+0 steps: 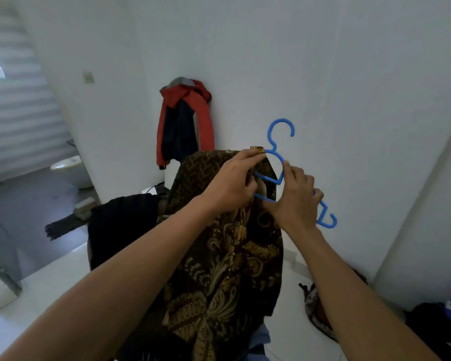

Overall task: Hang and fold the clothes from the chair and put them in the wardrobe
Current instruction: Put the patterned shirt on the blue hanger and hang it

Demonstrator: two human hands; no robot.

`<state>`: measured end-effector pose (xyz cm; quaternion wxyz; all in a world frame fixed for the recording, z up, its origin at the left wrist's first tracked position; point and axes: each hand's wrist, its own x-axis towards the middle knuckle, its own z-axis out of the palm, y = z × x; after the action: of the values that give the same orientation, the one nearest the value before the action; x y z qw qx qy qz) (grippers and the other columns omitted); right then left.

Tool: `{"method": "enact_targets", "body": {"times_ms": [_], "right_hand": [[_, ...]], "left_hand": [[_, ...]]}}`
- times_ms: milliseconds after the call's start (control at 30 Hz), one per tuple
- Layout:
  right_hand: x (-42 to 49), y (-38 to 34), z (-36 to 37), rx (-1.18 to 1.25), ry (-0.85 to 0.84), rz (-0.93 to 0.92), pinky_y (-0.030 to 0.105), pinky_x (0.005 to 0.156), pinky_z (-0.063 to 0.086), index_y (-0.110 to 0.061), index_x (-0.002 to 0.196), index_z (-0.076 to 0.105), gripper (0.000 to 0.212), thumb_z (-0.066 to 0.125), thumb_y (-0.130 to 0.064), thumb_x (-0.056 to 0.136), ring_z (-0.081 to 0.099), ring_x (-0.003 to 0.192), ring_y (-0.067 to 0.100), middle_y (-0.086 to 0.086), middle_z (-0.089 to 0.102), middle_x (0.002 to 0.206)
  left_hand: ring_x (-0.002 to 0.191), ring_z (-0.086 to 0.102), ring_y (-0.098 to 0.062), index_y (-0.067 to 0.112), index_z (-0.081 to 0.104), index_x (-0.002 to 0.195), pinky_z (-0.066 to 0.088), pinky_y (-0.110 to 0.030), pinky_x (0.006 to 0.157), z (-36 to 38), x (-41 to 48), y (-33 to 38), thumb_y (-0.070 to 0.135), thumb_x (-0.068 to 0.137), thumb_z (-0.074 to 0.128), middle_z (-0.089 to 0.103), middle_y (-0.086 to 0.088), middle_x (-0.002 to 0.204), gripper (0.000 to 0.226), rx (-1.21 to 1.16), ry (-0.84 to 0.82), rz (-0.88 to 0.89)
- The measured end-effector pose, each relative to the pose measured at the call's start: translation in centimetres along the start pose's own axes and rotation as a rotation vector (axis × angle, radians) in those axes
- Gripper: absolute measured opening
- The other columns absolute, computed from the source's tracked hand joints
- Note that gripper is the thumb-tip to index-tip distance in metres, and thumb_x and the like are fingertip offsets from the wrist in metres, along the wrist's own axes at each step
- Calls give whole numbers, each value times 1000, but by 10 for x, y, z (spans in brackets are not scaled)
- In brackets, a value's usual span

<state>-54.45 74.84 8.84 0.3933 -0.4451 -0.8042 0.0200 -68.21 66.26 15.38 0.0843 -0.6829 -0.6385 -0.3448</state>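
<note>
A dark brown batik shirt [227,256] with gold patterns hangs in front of me, held up at chest height. My left hand [232,183] pinches the shirt's collar edge at the top. My right hand [294,201] grips the right arm of a blue plastic hanger [280,131], whose left arm is inside the shirt's neck opening. The hanger's hook points up and its right end sticks out past my right hand. Behind the shirt, a black garment [120,225] lies draped over what looks like the chair.
A red and navy jacket [185,121] hangs in the wall corner. Crumpled clothes [318,313] lie on the white floor at the right, with more items [443,321] at the far right edge. An open bathroom doorway with a toilet [71,170] is on the left.
</note>
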Motion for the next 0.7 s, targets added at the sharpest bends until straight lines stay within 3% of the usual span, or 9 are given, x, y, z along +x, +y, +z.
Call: {"method": "enact_targets", "body": {"times_ms": [100, 167, 233, 367, 433, 500, 567, 633, 700], "right_hand": [[12, -7, -16, 67, 62, -53, 50, 92, 39, -16, 151, 35, 101, 84, -50, 69, 47, 120, 27, 3, 50, 137], [23, -12, -29, 121, 127, -95, 49, 90, 39, -15, 150, 39, 100, 82, -54, 69, 48, 118, 26, 3, 52, 134], [35, -19, -42, 165, 181, -148, 46, 88, 39, -15, 149, 40, 101, 80, -61, 69, 48, 116, 22, 1, 52, 133], [60, -42, -69, 246, 244, -275, 44, 89, 40, -16, 150, 40, 101, 79, -62, 69, 48, 118, 21, 1, 53, 134], [72, -53, -82, 283, 260, -323, 46, 91, 40, -15, 150, 39, 102, 81, -59, 68, 48, 120, 21, 1, 52, 135], [84, -59, -91, 292, 263, -357, 49, 94, 42, -15, 151, 38, 102, 82, -58, 68, 47, 122, 21, 1, 51, 137], [96, -65, -96, 301, 253, -386, 55, 102, 41, -15, 151, 37, 102, 81, -57, 69, 46, 125, 21, 2, 50, 139], [104, -71, -99, 335, 243, -381, 65, 110, 33, -15, 152, 36, 100, 80, -56, 72, 44, 132, 19, 2, 46, 144], [104, -78, -99, 389, 306, -341, 63, 113, 32, -16, 149, 39, 95, 77, -58, 73, 41, 134, 17, 2, 41, 146]], "left_hand": [[134, 43, -13, 10, 50, 144, 21, 1, 104, -27, 1, 17, 5, 89, 60, 45, -3, 149, 55, 58, -32, 66], [131, 46, -15, 18, 45, 145, 32, -19, 110, -48, 2, 22, 17, 90, 62, 49, 0, 146, 58, 199, -27, 112], [126, 46, -20, 26, 37, 147, 36, -40, 104, -71, 5, 20, 41, 86, 62, 50, 5, 142, 68, 455, 43, 144], [138, 31, -28, 32, 20, 155, 27, -48, 105, -122, 22, 17, 84, 69, 50, 32, 1, 154, 106, 851, 115, 207], [136, 38, -27, 32, 16, 156, 29, -50, 106, -147, 34, 22, 93, 62, 48, 37, 0, 152, 117, 919, 81, 227], [117, 54, -24, 31, 16, 155, 43, -40, 91, -168, 45, 31, 95, 58, 52, 48, -1, 141, 122, 906, 18, 231], [90, 58, -19, 31, 18, 154, 43, -29, 65, -184, 53, 40, 89, 59, 61, 52, -2, 126, 120, 906, -31, 224], [74, 49, -17, 31, 19, 154, 38, -28, 56, -194, 59, 44, 83, 60, 66, 52, -3, 117, 117, 928, -20, 204], [69, 45, -18, 33, 21, 153, 37, -30, 56, -199, 63, 45, 82, 59, 68, 51, -4, 113, 116, 916, 19, 163]]}}
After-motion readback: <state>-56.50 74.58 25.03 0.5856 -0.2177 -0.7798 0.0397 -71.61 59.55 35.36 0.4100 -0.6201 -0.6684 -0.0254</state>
